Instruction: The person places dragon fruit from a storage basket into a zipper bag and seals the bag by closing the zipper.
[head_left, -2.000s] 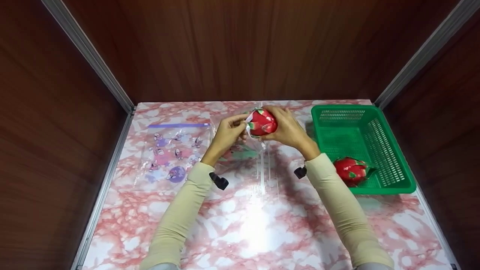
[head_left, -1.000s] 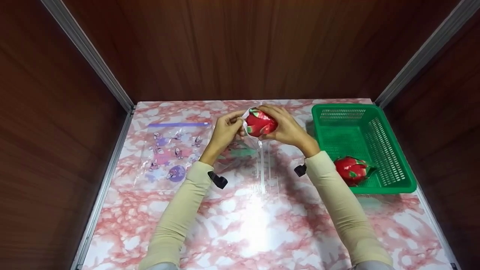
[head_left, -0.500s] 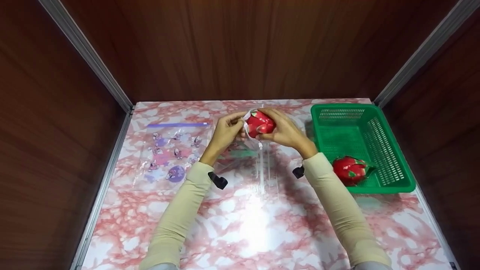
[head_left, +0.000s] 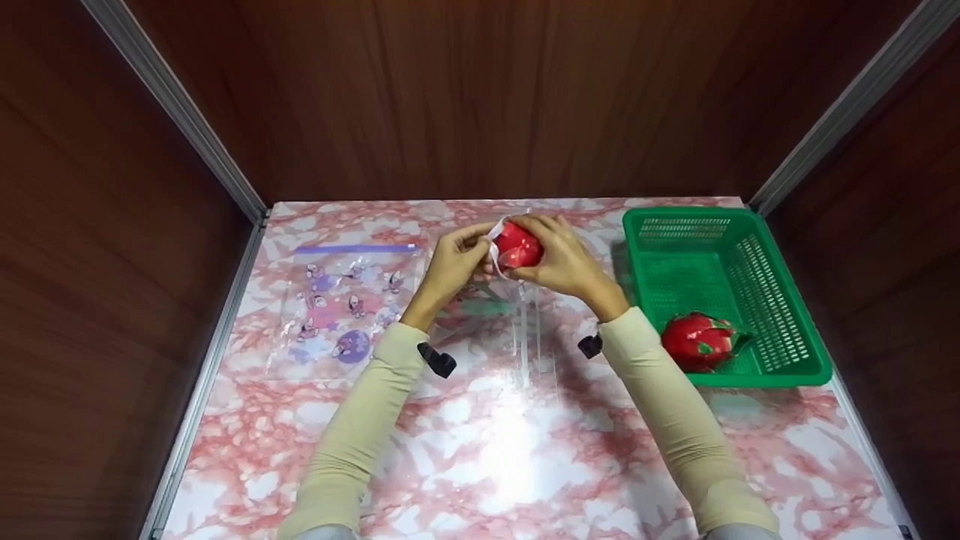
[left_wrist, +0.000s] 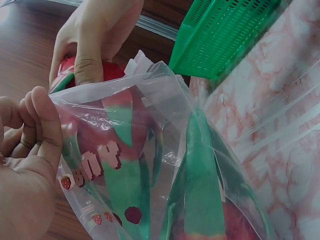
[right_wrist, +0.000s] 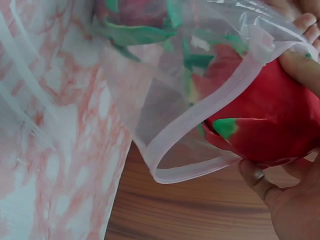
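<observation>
My left hand (head_left: 452, 262) pinches the rim of a clear zip bag (left_wrist: 95, 145) printed with strawberries and lettering. My right hand (head_left: 566, 256) grips a red dragon fruit (head_left: 519, 246) with green-tipped scales, fingers and thumb around it. In the right wrist view, the fruit (right_wrist: 272, 112) sits partly inside the bag's mouth, its outer part in the right hand. Deeper in the bag lies another dragon fruit (left_wrist: 205, 180), seen through the plastic. Part of the bag is hidden behind the hands in the head view.
A green basket (head_left: 679, 277) at the right holds one dragon fruit (head_left: 696, 342). On the left, a flat clear bag (head_left: 352, 304) with a purple zip strip lies on the marbled table (head_left: 300, 450). Brown panels (head_left: 480, 105) enclose the back and sides.
The right hand has moved slightly left with the dragon fruit, which sits further into the bag's mouth, with less of it showing. The left hand stays at the rim, almost still.
</observation>
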